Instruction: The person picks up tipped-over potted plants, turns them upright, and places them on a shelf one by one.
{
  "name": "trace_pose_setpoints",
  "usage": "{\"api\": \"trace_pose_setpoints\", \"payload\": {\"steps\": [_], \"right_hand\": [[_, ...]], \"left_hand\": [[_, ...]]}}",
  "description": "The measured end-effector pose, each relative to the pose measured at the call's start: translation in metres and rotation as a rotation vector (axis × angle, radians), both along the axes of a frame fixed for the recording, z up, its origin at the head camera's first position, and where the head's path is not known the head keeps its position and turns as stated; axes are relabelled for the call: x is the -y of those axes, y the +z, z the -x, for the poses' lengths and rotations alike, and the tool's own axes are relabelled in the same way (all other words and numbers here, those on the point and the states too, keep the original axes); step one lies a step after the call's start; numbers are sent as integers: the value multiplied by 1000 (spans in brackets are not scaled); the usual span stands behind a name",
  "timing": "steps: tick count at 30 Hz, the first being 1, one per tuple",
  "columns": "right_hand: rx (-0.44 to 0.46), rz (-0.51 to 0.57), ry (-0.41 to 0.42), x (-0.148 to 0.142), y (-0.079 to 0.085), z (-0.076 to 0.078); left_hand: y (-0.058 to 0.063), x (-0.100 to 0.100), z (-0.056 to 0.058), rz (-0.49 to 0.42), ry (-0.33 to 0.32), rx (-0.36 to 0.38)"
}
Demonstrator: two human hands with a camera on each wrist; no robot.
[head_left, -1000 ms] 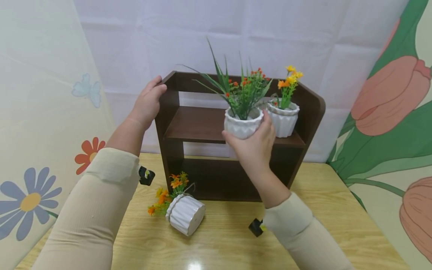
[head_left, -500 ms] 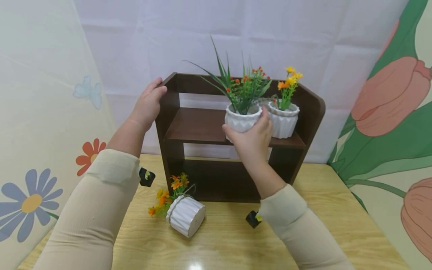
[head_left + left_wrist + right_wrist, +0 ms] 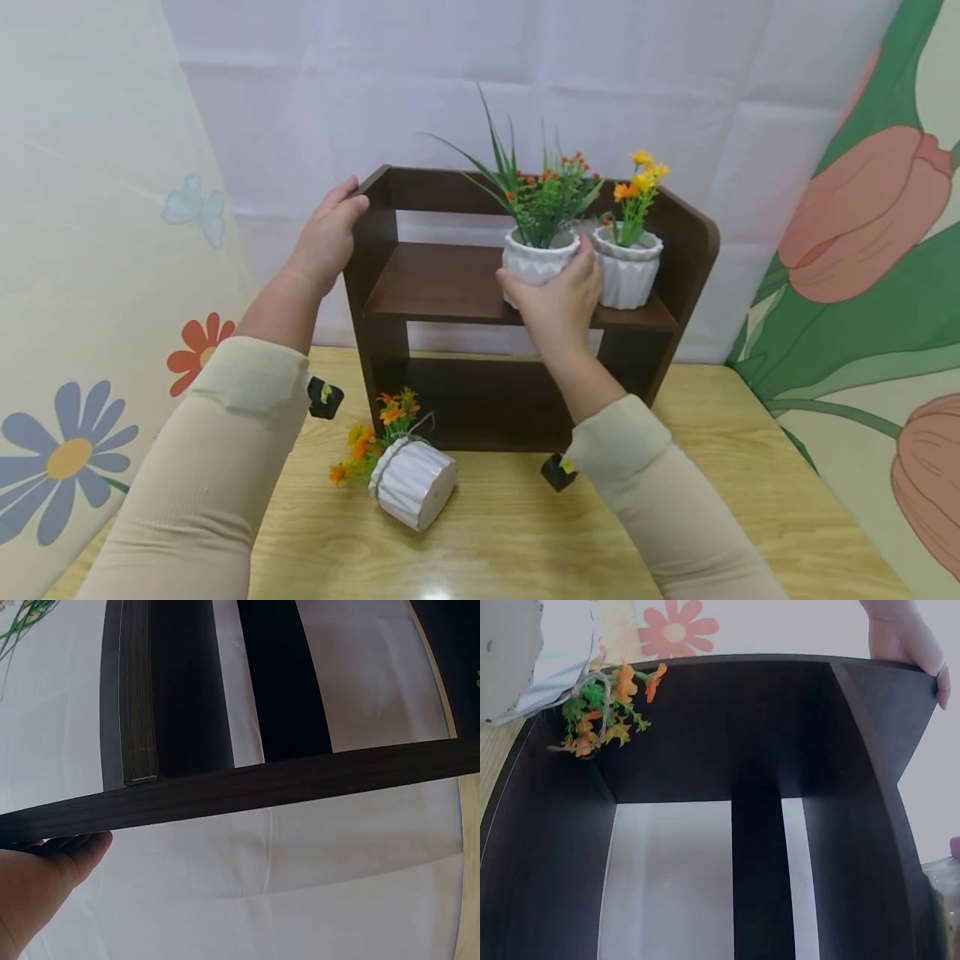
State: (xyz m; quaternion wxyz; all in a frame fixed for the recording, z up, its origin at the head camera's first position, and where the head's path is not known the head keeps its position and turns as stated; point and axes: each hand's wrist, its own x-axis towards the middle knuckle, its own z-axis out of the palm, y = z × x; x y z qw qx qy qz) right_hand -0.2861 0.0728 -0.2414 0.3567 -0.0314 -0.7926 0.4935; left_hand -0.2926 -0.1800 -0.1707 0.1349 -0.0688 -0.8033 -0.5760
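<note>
My right hand (image 3: 558,304) grips a white fluted flowerpot (image 3: 538,260) with long green blades and small red flowers, thumb at its left side and fingers at its right. The pot is at the front of the upper board of a dark brown shelf (image 3: 442,279); the hand hides much of its lower part. Close on its right stands a second white pot (image 3: 628,275) with yellow and orange flowers. At the shelf's top left, my left hand (image 3: 327,237) holds the edge of the side panel (image 3: 225,796), fingers over it. In the right wrist view, left fingers (image 3: 943,686) wrap that edge.
A third white pot (image 3: 412,483) with orange flowers lies on its side on the wooden table (image 3: 510,542), before the shelf's lower left corner. The lower shelf board (image 3: 487,400) is dark. White cloth (image 3: 450,67) hangs behind, with flower-patterned sheets at both sides.
The right hand has brought the red-flowered pot slightly back and onto the upper board; its forearm has shifted up and left. The left hand stays at the panel.
</note>
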Motion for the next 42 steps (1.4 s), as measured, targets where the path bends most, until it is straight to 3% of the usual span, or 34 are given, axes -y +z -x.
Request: {"api": "trace_pose_setpoints", "payload": {"steps": [20, 42], "right_hand": [[83, 1, -6, 7, 5, 17], [170, -38, 9, 11, 8, 15]], "left_hand": [[0, 1, -4, -2, -5, -4], [2, 2, -6, 10, 3, 2]]}}
